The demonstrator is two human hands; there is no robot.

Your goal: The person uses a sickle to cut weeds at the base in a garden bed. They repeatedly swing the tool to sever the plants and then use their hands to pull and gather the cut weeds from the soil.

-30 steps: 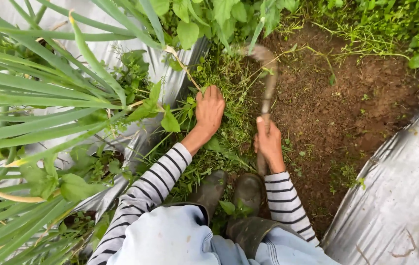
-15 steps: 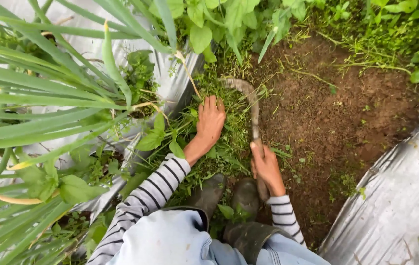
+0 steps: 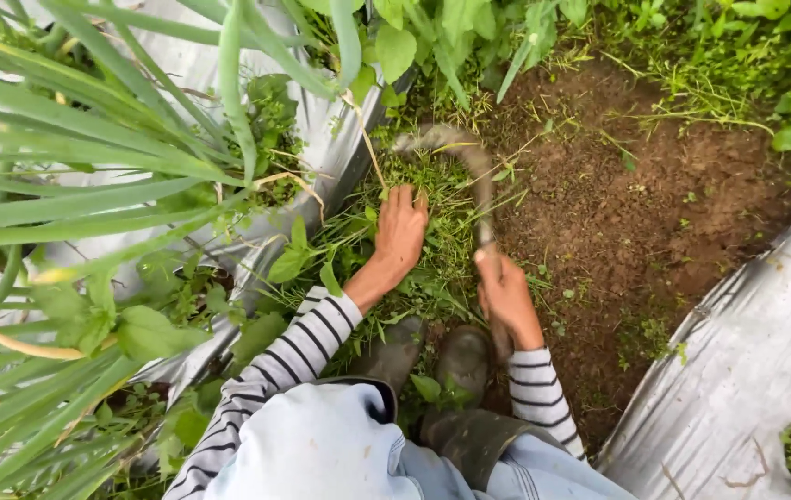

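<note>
My right hand [image 3: 504, 289] grips the wooden handle of a sickle [image 3: 469, 167], whose curved, soil-coated blade hooks left over a clump of weeds [image 3: 437, 231]. My left hand [image 3: 400, 231] presses down on that green clump, fingers together, just left of the blade. Both arms wear black-and-white striped sleeves. My dark rubber boots [image 3: 432, 356] stand right behind the hands, at the edge of the weeds.
Bare brown soil [image 3: 636, 204] lies to the right of the weeds. Silver plastic mulch [image 3: 747, 370] covers the bed at lower right and another strip [image 3: 321, 167] at left, under long green leaves [image 3: 71, 167]. Broad-leaved plants [image 3: 432, 28] grow at the top.
The sickle blade has swung from pointing ahead to hooking left around the weeds and has drawn closer to my left hand. My left hand stayed on the clump.
</note>
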